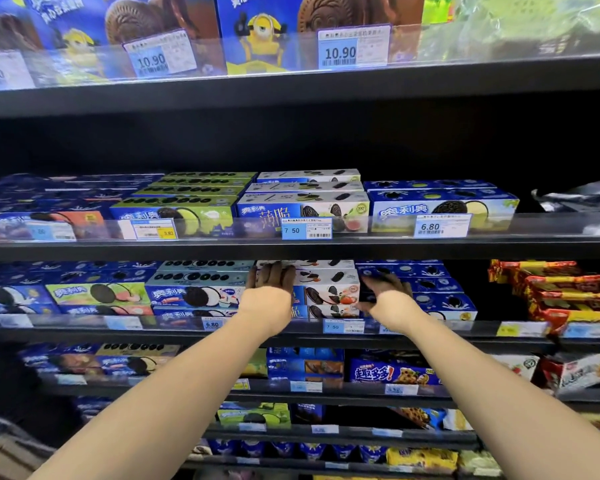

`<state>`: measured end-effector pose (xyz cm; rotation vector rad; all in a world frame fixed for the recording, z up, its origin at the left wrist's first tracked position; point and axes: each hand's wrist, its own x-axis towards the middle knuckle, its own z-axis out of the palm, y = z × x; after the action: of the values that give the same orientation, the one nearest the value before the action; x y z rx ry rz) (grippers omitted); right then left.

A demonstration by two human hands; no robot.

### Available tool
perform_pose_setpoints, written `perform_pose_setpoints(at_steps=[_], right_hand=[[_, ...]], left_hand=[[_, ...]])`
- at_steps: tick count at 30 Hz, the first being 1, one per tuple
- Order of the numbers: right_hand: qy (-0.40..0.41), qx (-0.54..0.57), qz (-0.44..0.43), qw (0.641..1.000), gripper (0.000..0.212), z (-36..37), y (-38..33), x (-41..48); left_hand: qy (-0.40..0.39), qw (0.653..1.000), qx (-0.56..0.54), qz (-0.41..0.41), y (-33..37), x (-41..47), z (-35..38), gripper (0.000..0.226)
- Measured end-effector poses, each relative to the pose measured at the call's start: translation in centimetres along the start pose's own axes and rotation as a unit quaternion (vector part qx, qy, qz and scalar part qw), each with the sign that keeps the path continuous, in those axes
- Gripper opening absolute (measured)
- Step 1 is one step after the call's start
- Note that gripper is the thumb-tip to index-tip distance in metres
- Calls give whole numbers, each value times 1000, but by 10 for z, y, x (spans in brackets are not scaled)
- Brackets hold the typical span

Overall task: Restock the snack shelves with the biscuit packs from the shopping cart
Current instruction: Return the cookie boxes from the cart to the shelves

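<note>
White packs (329, 289) stand stacked on the shelf (84, 336) above the 7.50 tag (343, 326), between pale-blue boxes (198, 292) and dark-blue boxes (440, 299). My left hand (271, 282) lies on the stack's top-left corner, fingers straight, gripping nothing; my right hand (385, 289) is spread loose at the stack's right flank, contact unclear. I judge the cartons light, stiff, slick-printed, and crushable at the corners: take them by the two short ends, palms flat, not by the thin faces.
</note>
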<state>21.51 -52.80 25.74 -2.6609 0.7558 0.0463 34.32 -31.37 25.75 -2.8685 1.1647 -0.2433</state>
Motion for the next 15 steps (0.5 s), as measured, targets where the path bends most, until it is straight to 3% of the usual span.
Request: perform_pose_setpoints(at_steps=[3,8,12,15], right_hand=[[17,17,-12,1000,60,7,-1,-7],[37,77,-32,996,56,13,-5,-21],[45,113,-28,992,39,18,-13,-27],[56,141,-7,988,40,21,-18,-30]], left_hand=[[77,997,-8,14,5,-17,4,67],[269,954,-93,90,11,-62,43,32],[234,963,-116,62,14,-92,74,29],[190,973,-125,27,13,-100,82,34]])
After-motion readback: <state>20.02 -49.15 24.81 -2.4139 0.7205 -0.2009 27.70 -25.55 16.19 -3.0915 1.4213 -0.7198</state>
